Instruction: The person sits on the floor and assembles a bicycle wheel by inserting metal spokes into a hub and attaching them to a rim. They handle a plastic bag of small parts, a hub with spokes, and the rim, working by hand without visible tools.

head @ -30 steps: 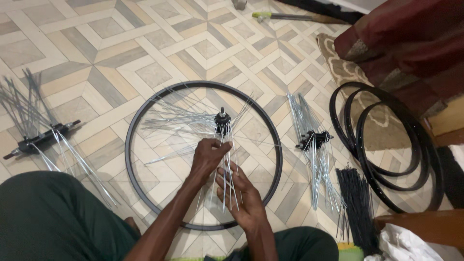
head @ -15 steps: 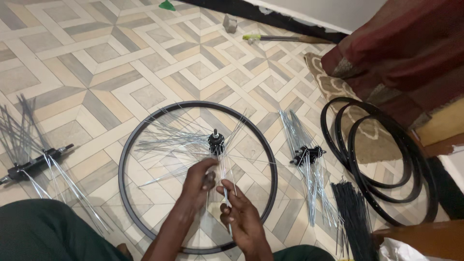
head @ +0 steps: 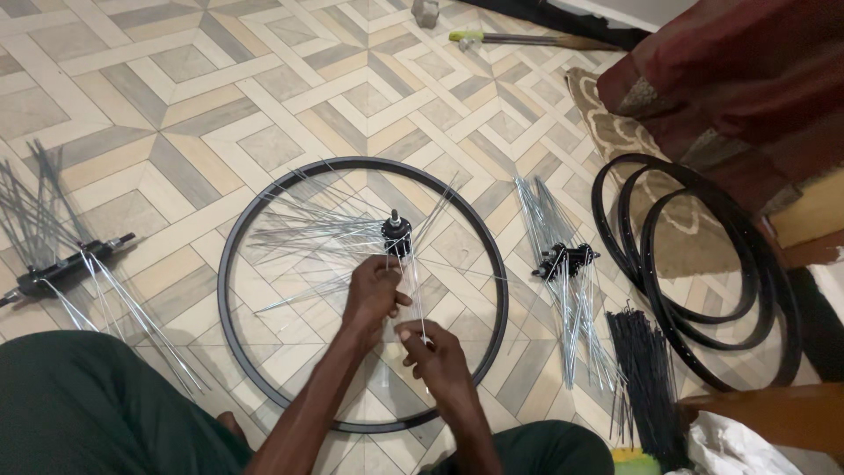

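The person is lacing spokes into a bicycle wheel: a black wheel rim [head: 230,264] is lying flat on the patterned tile floor [head: 176,88], with a black hub [head: 396,236] sitting inside it (somewhat above the rim's centre in this view) and silver spokes [head: 308,237] fanning out from the hub toward the left side. The left hand [head: 374,295] is curling closed just below the hub, its fingers wrapping what looks like one or more spokes; the right hand [head: 435,352] is pinching a single spoke between thumb and fingertips, nearer the rim's lower edge. By my reading, this is the stage of sorting and seating spokes, with much of the rim's right half not yet reached by any. The next move is likely calling for steering a thin spoke end to a rim hole without tangling the loose ones.

Room is opening mainly toward the top, where the floor is bare. To the left, a second hub with spokes [head: 66,268] is lying near the rim; to the right, a third spoked hub [head: 567,261], a bundle of black spokes [head: 646,378] and stacked spare rims [head: 703,255] are crowding in. The person's knees are hemming the near edge.
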